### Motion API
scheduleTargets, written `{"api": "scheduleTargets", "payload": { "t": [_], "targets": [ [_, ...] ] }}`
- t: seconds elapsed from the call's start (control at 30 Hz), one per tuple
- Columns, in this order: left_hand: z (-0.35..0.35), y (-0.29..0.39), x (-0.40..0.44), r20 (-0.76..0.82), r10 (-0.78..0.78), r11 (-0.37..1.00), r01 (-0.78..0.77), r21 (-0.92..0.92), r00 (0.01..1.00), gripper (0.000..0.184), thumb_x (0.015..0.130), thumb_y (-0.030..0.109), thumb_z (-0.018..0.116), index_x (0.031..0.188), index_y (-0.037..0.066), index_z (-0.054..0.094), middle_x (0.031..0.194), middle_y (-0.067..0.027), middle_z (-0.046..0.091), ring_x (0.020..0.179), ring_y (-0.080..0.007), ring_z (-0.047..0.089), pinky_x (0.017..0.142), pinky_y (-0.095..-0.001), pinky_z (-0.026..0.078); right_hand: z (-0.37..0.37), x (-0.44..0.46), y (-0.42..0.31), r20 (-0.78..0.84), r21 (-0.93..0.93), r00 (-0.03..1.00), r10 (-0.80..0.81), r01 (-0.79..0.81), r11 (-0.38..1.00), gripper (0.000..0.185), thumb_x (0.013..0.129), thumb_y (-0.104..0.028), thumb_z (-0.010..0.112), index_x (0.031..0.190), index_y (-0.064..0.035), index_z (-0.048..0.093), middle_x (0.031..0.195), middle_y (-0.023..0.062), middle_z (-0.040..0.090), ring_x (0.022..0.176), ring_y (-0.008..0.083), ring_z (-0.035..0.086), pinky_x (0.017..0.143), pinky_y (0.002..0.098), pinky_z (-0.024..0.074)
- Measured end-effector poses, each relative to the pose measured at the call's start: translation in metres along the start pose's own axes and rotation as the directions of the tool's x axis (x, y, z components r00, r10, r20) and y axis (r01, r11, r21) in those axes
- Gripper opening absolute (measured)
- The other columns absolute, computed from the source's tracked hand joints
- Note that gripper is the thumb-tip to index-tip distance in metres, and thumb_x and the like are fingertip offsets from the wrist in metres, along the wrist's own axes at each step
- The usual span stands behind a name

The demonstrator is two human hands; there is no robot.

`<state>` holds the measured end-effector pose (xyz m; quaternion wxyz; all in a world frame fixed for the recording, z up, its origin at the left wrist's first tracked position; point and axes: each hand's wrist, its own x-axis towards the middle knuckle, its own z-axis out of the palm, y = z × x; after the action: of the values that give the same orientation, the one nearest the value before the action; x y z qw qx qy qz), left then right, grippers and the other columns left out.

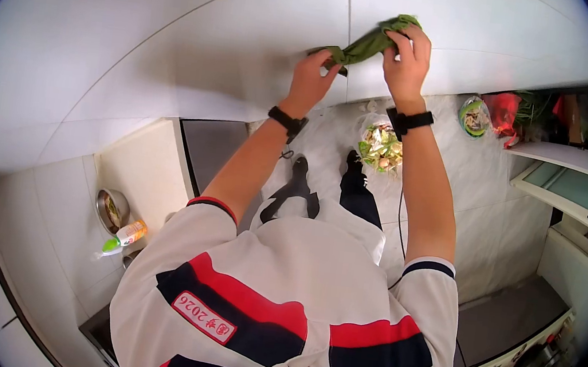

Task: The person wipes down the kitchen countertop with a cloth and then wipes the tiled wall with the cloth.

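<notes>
A dark green cloth (370, 44) is stretched and bunched between my two hands, in front of the white tiled wall. My left hand (312, 77) grips its lower left end, with thumb and fingers closed around the fabric. Higher up and to the right, my right hand (407, 64) pinches the other end near the top. The cloth narrows and looks twisted close to my left hand. Whether it touches the wall I cannot tell. Black bands circle both of my wrists.
A clear bag of vegetable scraps (380, 149) sits on the floor by my feet. Farther right are another bag of greens (474, 117) and a red bag (503, 110). On the left, a metal bowl (112, 211) stands beside a green-capped bottle (127, 235). A cable runs along the floor.
</notes>
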<state>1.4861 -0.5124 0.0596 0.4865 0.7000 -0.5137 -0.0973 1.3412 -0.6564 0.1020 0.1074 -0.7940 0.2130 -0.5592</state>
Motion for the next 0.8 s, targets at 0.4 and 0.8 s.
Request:
{"api": "scheduleTargets", "payload": {
  "t": [0.4, 0.8],
  "targets": [
    [-0.033, 0.049, 0.001, -0.281, 0.071, 0.988, -0.030, 0.150, 0.957, 0.030, 0.083, 0.009, 0.070, 0.110, 0.002, 0.057, 0.100, -0.0131, 0.063, 0.079, -0.0248, 0.065, 0.072, -0.0343, 0.053, -0.025, 0.013, 0.007, -0.147, 0.140, 0.967, 0.210, -0.189, 0.972, 0.035, 0.072, 0.007, 0.065, 0.104, -0.0054, 0.063, 0.112, 0.0131, 0.054, 0.109, 0.0333, 0.050, 0.095, 0.0421, 0.0415],
    [-0.097, 0.034, -0.007, -0.415, 0.032, 0.996, 0.003, 0.084, 0.909, 0.024, 0.079, 0.004, 0.069, 0.101, 0.001, 0.062, 0.090, -0.0127, 0.065, 0.076, -0.0241, 0.065, 0.070, -0.0344, 0.052, 0.021, 0.058, -0.089, -0.075, 0.191, 0.994, -0.084, 0.097, 0.977, 0.036, 0.066, 0.008, 0.063, 0.099, -0.0069, 0.066, 0.106, 0.0116, 0.056, 0.109, 0.0344, 0.053, 0.093, 0.0429, 0.0454]
  ]
}}
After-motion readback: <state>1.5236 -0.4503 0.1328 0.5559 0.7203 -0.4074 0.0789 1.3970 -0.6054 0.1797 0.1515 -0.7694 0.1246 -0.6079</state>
